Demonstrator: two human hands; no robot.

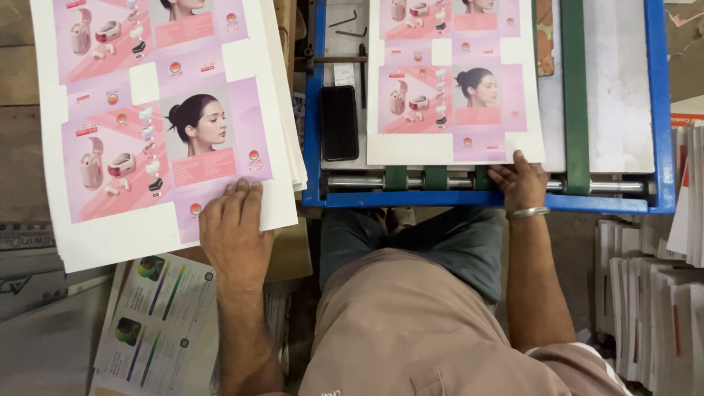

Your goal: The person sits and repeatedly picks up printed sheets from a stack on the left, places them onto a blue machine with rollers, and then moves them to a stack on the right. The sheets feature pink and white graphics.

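The left hand point(233, 233) lies flat, palm down, fingers spread, on the lower edge of the top sheet of a stack point(158, 125) in the upper left of the frame. Its grip is open: it presses on the paper and closes around nothing. The stack is of large white sheets printed with pink and lilac panels, with a portrait and small pink devices on them; its edges fan out a little at the right side.

The right hand point(519, 183) sits at the centre right of the frame, at the lower right corner of a single sheet point(455, 81) of the same print. The fingertips touch the sheet's bottom edge, and the hand rests over a metal roller point(367, 180) carrying green bands. Whether the fingers pinch the sheet or only press on it I cannot tell. A metal bangle point(529, 213) circles that wrist.

The single sheet lies on a blue-framed machine bed point(314, 110) across the top of the frame. A black phone point(339, 122) lies just left of the sheet, with hex keys point(350, 26) above it. A green belt point(574, 95) runs upright at the right of the sheet.

In the lower left lie leaflets point(158, 330) with green and purple prints. Stacks of white paper point(649, 308) stand on edge at the right edge.
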